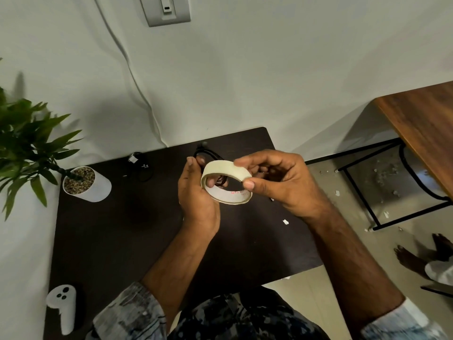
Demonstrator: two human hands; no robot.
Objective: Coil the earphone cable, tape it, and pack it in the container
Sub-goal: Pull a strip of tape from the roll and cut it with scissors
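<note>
Your left hand [196,192] and right hand [274,180] both gripped the tape roll [226,184] above the dark table [117,229] — right thumb and fingers pinched its rim. Your left also held the coiled earphone cable [208,155] (partly hidden behind the roll). A second cable [141,165] lay near the potted plant [83,184] — well apart.

The worktop [122,229] lies bare at its middle. Passage is blocked at ten o'clock by a potted plant [85,184], at eleven by a loose cable [142,168], and at seven by a white controller [62,307].
</note>
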